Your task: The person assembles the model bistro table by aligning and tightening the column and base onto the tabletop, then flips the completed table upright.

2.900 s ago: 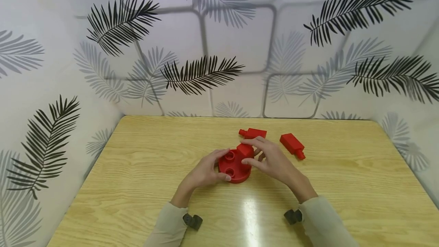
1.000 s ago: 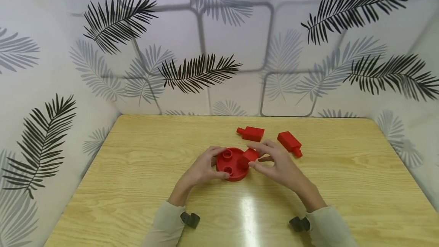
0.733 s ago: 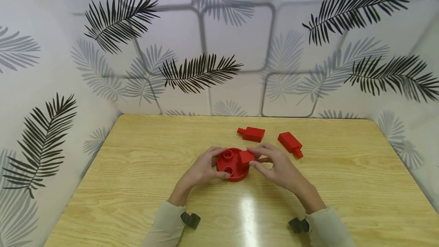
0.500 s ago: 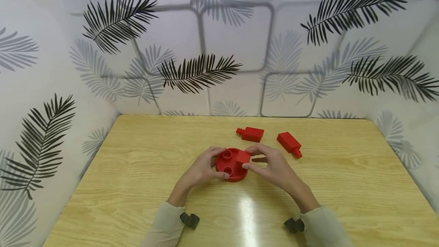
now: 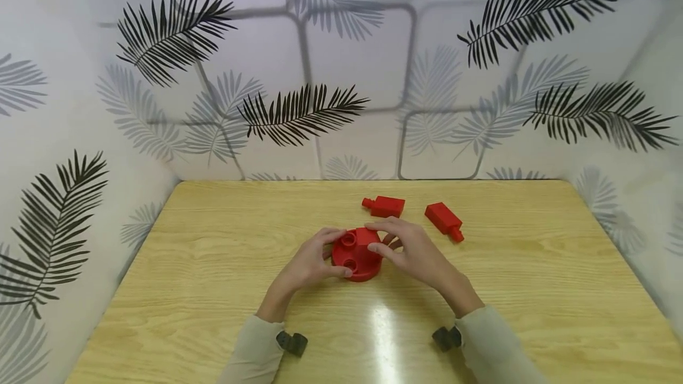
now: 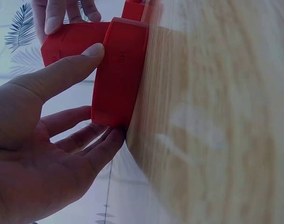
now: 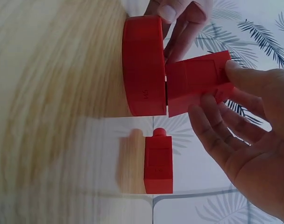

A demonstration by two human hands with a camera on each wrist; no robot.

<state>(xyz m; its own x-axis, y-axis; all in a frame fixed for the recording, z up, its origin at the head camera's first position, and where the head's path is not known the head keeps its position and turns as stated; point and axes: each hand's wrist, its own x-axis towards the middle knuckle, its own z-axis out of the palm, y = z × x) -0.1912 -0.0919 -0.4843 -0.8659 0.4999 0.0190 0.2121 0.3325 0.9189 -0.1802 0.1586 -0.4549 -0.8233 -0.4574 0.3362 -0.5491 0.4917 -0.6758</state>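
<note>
A red round base [image 5: 364,266] with a raised rim and ring-shaped sockets lies on the table. My left hand [image 5: 313,264] grips its left side between thumb and fingers; in the left wrist view the thumb presses the rim. My right hand [image 5: 415,252] pinches a red rectangular block [image 5: 366,236] over the right part of the base. From the right wrist view this block [image 7: 195,83] stands slightly tilted, its lower end against the top of the base [image 7: 144,70], with a thin gap showing at one side. Its lower connection is hidden.
Two more red blocks with narrow necked pegs lie behind the base: one block [image 5: 388,207] just beyond it, the other block [image 5: 442,218] farther right. The wooden table [image 5: 213,253] meets a leaf-patterned wall [image 5: 352,135] at the back.
My right hand has turned the block from leaning out over the base's right rim to standing farther back and left over the base. The left hand keeps its grip.
</note>
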